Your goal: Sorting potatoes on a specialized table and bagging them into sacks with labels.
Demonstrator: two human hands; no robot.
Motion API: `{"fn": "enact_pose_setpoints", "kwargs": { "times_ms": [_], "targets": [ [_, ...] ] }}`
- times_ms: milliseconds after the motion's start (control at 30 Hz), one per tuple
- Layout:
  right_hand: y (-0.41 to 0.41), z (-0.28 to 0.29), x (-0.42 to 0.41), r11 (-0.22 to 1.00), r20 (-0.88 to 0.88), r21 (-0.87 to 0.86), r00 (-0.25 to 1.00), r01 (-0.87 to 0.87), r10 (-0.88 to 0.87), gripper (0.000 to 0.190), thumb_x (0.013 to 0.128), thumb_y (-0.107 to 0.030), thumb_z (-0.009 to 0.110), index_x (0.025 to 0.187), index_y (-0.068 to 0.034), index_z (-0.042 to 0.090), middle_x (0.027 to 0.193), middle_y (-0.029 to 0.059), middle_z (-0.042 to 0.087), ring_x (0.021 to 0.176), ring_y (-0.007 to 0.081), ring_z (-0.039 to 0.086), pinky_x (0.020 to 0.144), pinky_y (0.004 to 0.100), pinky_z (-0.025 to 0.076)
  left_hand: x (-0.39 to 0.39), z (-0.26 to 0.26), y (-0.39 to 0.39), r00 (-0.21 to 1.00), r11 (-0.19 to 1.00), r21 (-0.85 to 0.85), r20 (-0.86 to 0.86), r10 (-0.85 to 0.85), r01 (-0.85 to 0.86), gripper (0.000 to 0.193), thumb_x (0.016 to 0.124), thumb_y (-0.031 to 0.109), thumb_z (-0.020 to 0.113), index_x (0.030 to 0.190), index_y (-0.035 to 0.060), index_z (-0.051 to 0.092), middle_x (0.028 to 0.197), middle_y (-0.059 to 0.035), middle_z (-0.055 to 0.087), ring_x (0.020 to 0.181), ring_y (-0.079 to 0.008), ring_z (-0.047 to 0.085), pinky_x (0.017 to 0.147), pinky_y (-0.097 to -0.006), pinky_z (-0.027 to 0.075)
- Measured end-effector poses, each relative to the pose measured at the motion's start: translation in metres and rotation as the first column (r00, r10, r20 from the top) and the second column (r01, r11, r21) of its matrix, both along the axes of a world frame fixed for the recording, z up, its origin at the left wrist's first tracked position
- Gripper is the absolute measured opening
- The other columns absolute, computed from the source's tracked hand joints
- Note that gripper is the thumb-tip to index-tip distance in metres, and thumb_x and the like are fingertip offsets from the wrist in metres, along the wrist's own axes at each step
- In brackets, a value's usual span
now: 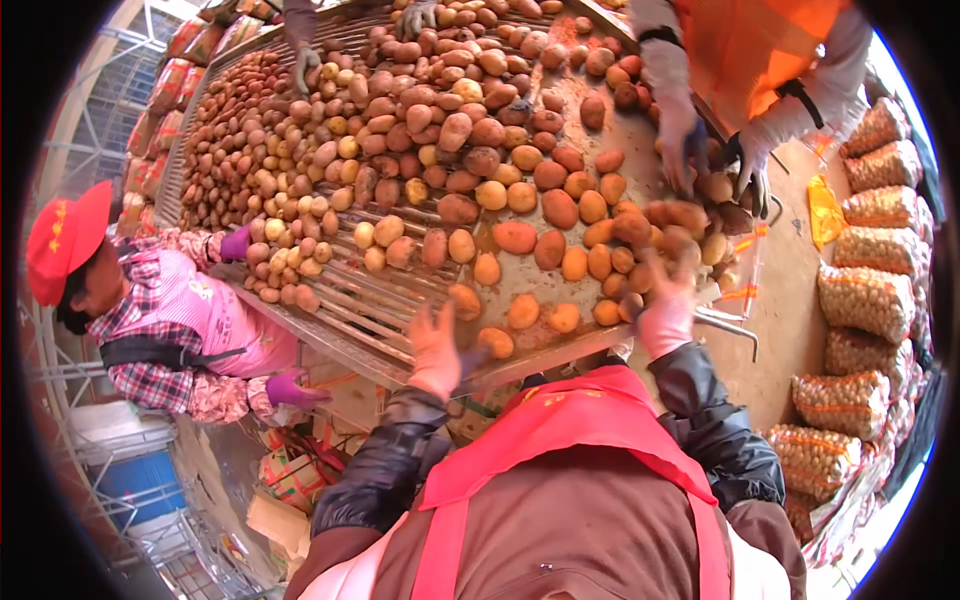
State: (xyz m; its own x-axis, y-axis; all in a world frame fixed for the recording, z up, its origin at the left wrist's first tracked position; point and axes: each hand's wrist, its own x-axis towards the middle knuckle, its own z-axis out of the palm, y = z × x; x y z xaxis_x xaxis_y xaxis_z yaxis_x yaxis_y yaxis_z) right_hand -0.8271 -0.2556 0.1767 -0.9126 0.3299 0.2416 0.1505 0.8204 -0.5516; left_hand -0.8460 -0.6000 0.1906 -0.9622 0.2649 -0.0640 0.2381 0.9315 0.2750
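My left hand, in a pink glove with dark parts, is over the near edge of the sorting table. Its fingers are spread, with one potato just beyond them and another potato to their right. At the table's right end, my right hand, gloved alike and blurred by motion, reaches with parted fingers among crowded potatoes; whether it touches any I cannot tell. A large heap of reddish and yellow potatoes covers the slatted left and far part of the table.
A person in an orange vest handles potatoes at the right end. A person in a red cap works at the left. Other gloved hands reach in from the far side. Filled mesh sacks line the right; a metal bar juts out.
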Motion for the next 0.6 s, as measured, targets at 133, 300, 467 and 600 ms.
{"fn": "enact_pose_setpoints", "kwargs": {
  "times_ms": [133, 300, 467, 600],
  "targets": [
    [-0.054, 0.022, 0.002, 0.917, 0.393, 0.065, 0.855, -0.393, 0.338, 0.061, 0.068, -0.023, 0.07, 0.127, -0.02, 0.054, 0.142, 0.0138, 0.037, 0.136, 0.0372, 0.027, 0.1, 0.0657, 0.027, 0.009, -0.001, -0.023, 0.962, 0.993, -0.092, 0.256, 0.092, -0.07, 0.09, 0.062, 0.032, 0.082, 0.135, 0.0035, 0.037, 0.133, -0.0266, 0.035, 0.118, -0.0435, 0.042, 0.098, -0.0479, 0.038],
    [-0.011, 0.002, -0.03, 0.791, 0.223, 0.308, 0.848, -0.529, 0.48, 0.044, 0.072, -0.014, 0.061, 0.115, -0.019, 0.058, 0.122, 0.0035, 0.051, 0.123, 0.0264, 0.042, 0.104, 0.0615, 0.023, -0.028, -0.033, 0.028, 0.996, 0.973, 0.22, 0.081, 0.046, -0.063, 0.072, 0.07, 0.02, 0.074, 0.132, 0.0046, 0.04, 0.119, -0.0261, 0.05, 0.111, -0.0401, 0.051, 0.093, -0.0431, 0.044],
    [0.048, -0.008, -0.033, 0.772, 0.373, 0.504, 0.904, -0.386, 0.209, 0.064, 0.073, -0.03, 0.07, 0.133, -0.032, 0.048, 0.133, 0.0059, 0.048, 0.133, 0.0292, 0.035, 0.107, 0.057, 0.025, -0.042, -0.074, 0.126, 0.917, 0.97, 0.218, 0.399, 0.015, -0.11, 0.086, 0.08, 0.021, 0.067, 0.144, 0.0033, 0.013, 0.117, -0.0338, 0.051, 0.109, -0.0388, 0.055, 0.092, -0.0441, 0.044],
    [0.114, -0.037, -0.02, 0.795, 0.463, 0.586, 0.87, -0.157, -0.169, 0.065, 0.081, -0.028, 0.064, 0.141, -0.03, 0.038, 0.144, 0.0106, 0.039, 0.137, 0.0312, 0.029, 0.111, 0.0503, 0.021, -0.044, -0.024, 0.119, 0.941, 0.907, 0.382, 0.205, -0.27, 0.177, 0.065, 0.082, 0.008, 0.056, 0.14, 0.006, 0.028, 0.122, -0.0231, 0.052, 0.112, -0.0383, 0.051, 0.094, -0.0422, 0.043]
  ]
}}
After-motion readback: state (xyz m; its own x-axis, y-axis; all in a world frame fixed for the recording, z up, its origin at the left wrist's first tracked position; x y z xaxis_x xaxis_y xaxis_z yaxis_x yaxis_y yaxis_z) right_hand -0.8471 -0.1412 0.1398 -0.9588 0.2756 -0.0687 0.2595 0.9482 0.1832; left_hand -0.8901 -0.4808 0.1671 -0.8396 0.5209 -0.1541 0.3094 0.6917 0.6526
